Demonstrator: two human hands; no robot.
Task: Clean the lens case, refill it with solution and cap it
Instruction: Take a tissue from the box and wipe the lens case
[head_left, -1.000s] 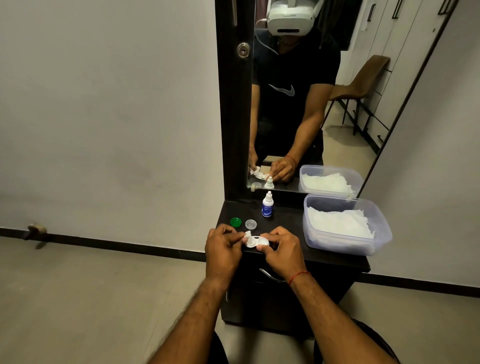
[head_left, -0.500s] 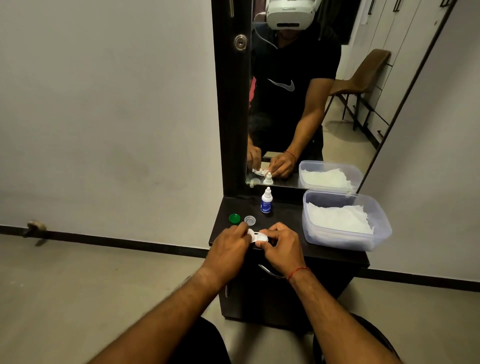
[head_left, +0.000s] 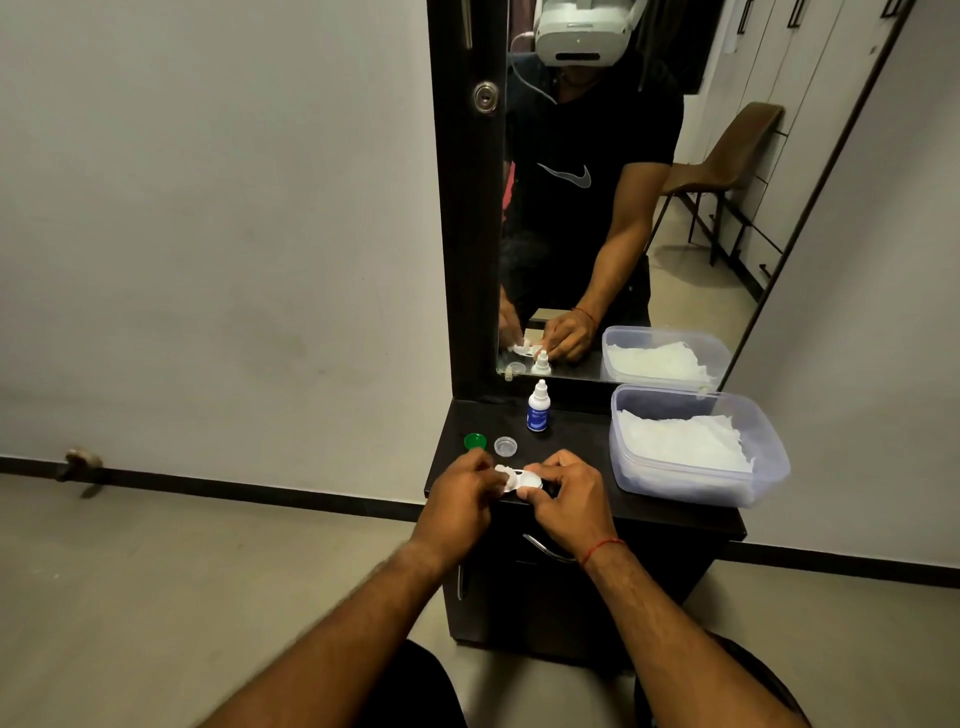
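A white lens case (head_left: 527, 479) sits between my two hands just above the front edge of the dark dresser top (head_left: 582, 447). My right hand (head_left: 566, 488) grips its right well. My left hand (head_left: 462, 493) pinches a small white tissue piece (head_left: 503, 472) against the case's left well. A green cap (head_left: 474, 441) and a clear cap (head_left: 505, 445) lie on the dresser behind my left hand. The solution bottle (head_left: 538, 406), white with a blue label, stands upright further back near the mirror.
A clear plastic tub (head_left: 769, 467) holding white tissues fills the right side of the dresser top. A tall mirror (head_left: 597, 208) rises behind, reflecting a person. A drawer handle (head_left: 545, 551) shows below my right wrist. Bare floor lies to the left.
Both hands and the case have sunk slightly toward the dresser's front edge. My left hand's fingers have shifted over the case's left well with the tissue.
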